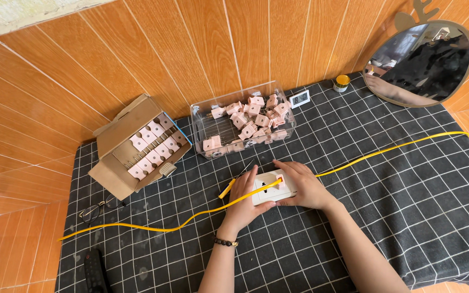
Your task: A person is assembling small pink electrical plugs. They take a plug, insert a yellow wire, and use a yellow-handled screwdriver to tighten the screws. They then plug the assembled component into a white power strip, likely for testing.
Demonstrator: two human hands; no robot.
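On checked cloth (386, 206), both hands (278, 195) grip a white socket (270, 191).

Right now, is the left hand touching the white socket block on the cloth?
Touching. The head view shows the left hand with its fingers pressed against the near-left edge of the white socket block, no gap visible between them.

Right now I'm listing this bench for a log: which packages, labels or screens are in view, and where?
Cardboard box: back left, open brown carton, rows of pink plugs.
Clear plastic bin: back centre, rectangular, loose pink plugs.
Small digital display: right of the bin, white frame, grey screen.
Small jar: back right, yellow lid.
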